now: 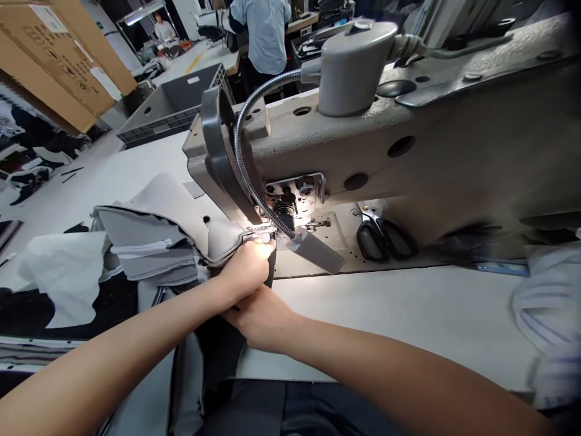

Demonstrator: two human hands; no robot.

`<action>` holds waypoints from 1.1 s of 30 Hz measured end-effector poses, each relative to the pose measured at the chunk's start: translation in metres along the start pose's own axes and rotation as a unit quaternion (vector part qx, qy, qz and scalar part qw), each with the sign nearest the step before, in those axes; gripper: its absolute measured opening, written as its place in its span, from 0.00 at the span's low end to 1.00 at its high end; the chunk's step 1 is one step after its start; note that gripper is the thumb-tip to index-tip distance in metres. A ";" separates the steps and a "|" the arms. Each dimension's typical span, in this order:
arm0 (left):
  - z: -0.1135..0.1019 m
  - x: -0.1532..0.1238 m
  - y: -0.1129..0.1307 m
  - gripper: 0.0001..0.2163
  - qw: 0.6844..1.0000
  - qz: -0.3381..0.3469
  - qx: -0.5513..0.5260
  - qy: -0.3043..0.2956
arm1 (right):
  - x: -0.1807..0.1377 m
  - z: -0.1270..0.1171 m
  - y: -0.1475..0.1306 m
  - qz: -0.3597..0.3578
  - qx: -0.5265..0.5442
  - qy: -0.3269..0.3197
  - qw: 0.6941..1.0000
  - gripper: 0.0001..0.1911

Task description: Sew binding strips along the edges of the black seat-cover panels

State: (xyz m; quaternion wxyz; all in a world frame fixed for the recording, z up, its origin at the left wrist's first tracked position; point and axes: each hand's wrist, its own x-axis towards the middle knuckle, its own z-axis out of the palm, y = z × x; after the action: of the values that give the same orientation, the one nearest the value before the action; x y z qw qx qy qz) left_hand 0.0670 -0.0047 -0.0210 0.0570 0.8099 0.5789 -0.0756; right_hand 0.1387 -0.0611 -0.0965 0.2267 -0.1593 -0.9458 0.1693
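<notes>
A grey sewing machine (pixel 290 142) fills the upper right, its needle area lit by a small lamp on a flexible metal neck. My left hand (pixel 249 266) presses a grey and black fabric piece (pixel 227 239) close to the presser foot (pixel 263 229), fingers bent on its edge. Just below, my right hand (pixel 267 318) is closed around the black part of the same piece (pixel 222 348), which hangs over the table edge. The right fingertips are hidden beneath the fabric and the left hand. Folded grey layers (pixel 154 248) of the work lie left of the needle.
Black-handled scissors (pixel 381 233) rest on the machine bed. The lamp head (pixel 315 249) hangs right of my hands. White cloth (pixel 63 272) lies at left, a striped cloth (pixel 549 321) at right. Behind are a grey crate (pixel 167 115), a cardboard box (pixel 63 54) and a person (pixel 263 36).
</notes>
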 end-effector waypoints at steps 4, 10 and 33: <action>0.012 0.003 -0.003 0.17 0.999 0.017 0.043 0.012 | 0.003 -0.009 0.004 -0.001 -0.006 -0.037 0.999 0.23; 0.016 -0.012 -0.005 0.17 0.983 0.096 0.152 0.031 | -0.003 -0.014 0.003 -0.046 -0.007 -0.050 0.998 0.22; -0.041 -0.127 -0.024 0.14 0.964 0.181 0.154 0.120 | -0.006 -0.015 -0.012 -0.019 0.008 -0.012 1.000 0.14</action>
State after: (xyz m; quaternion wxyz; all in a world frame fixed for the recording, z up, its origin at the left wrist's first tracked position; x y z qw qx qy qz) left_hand 0.0057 -0.1079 0.0427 -0.1256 0.9033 0.4066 -0.0545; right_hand 0.1487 -0.0704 -0.0817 0.2195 -0.1374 -0.9500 0.1748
